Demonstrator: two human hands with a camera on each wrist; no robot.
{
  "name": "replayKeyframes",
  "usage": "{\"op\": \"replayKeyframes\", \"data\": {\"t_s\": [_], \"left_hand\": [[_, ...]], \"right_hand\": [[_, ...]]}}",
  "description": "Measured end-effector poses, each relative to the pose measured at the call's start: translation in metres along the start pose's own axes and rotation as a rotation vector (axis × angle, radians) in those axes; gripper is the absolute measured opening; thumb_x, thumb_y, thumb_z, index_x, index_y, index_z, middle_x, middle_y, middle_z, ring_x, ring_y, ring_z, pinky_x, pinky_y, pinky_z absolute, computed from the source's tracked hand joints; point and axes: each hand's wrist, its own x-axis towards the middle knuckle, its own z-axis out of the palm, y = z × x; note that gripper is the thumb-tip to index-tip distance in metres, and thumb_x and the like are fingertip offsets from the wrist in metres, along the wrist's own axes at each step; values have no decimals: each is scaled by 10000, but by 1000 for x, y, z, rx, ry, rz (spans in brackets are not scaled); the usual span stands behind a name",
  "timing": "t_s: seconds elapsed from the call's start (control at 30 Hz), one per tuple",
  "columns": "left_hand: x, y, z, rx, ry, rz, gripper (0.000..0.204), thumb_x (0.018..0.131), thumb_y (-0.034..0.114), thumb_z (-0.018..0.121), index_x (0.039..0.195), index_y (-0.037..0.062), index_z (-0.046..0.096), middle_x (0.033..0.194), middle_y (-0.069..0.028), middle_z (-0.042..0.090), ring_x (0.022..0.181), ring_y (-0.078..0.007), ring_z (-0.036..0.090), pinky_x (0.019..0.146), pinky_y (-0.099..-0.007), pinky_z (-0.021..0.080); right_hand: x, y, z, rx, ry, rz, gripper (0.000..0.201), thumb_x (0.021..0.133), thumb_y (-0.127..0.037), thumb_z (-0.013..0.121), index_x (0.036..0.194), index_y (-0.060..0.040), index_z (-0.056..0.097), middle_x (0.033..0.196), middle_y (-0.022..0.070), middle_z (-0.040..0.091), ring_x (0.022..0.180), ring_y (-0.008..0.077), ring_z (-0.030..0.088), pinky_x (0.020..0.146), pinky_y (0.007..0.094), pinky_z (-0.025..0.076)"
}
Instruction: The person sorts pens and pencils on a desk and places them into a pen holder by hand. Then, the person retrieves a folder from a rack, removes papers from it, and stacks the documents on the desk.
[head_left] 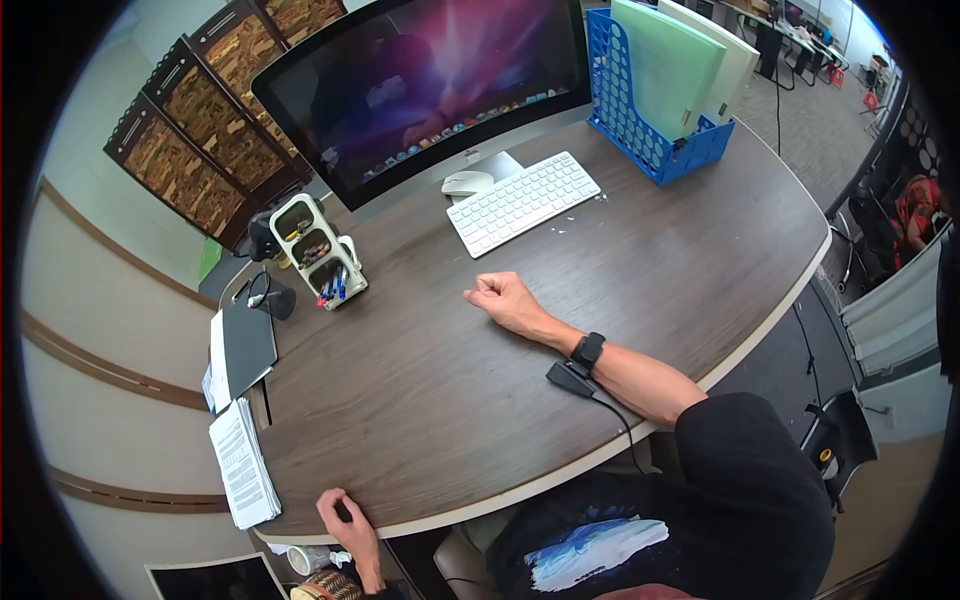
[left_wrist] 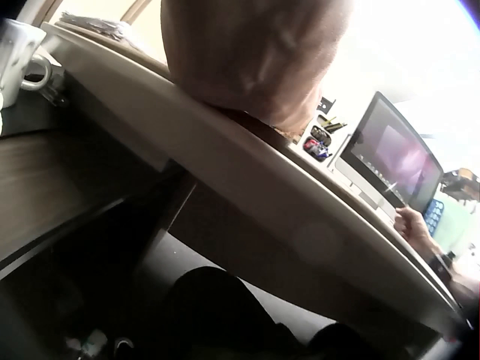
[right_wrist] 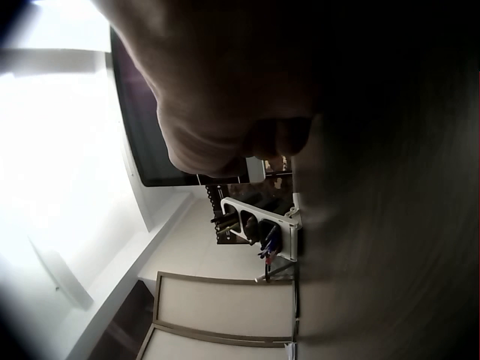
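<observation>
My right hand [head_left: 508, 305] rests on the wooden desk [head_left: 400, 400] in front of the white keyboard [head_left: 524, 203], its fingers curled in and nothing in them. Seen from the right wrist, the same hand [right_wrist: 225, 112] is dark, with its fingertips folded under. At the front left edge of the desk lies my left hand [head_left: 348, 525], loosely curled, with a gap between thumb and fingers and no thing held. Only the heel of that hand [left_wrist: 255, 60] shows in the left wrist view; its fingers are hidden there. A white mouse [head_left: 467, 184] sits behind the keyboard.
A monitor [head_left: 430, 100] stands at the back, beside a blue file rack [head_left: 655, 150] with folders. To the left are a pen organizer [head_left: 345, 290], a black mesh cup [head_left: 275, 298], a dark folder [head_left: 248, 345] and a paper stack [head_left: 243, 465]. White scraps lie near the keyboard.
</observation>
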Motion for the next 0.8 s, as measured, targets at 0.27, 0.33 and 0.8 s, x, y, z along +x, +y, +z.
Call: {"op": "replayKeyframes", "data": {"t_s": [0.27,0.33,0.8], "left_hand": [[-90,44,-44,70,-247,304,246,836,-116,675,1042,17,654,969,-149,639,896,-361,616,1151,-658,492],[-114,55,-47,17,-260,234,231,833,-113,678,1024,16,665,917,-143,625,888,-357,615,1071,-615,546],[-179,51,-30,64,-732,-129,293,860,-19,754,1138,38,678,1318,-180,614,1292,-420,567,1213,-590,400]], "right_hand": [[-134,-88,-101,78,-442,488,344,1091,-287,723,836,-100,587,686,-57,528,584,47,476,540,266,372],[-174,-103,-127,30,-562,571,253,1096,-275,713,960,-63,693,769,-25,632,643,70,573,573,269,455],[-358,-58,-168,-656,-256,1042,311,949,-280,834,1054,-14,711,956,148,729,948,263,715,873,396,549]]}}
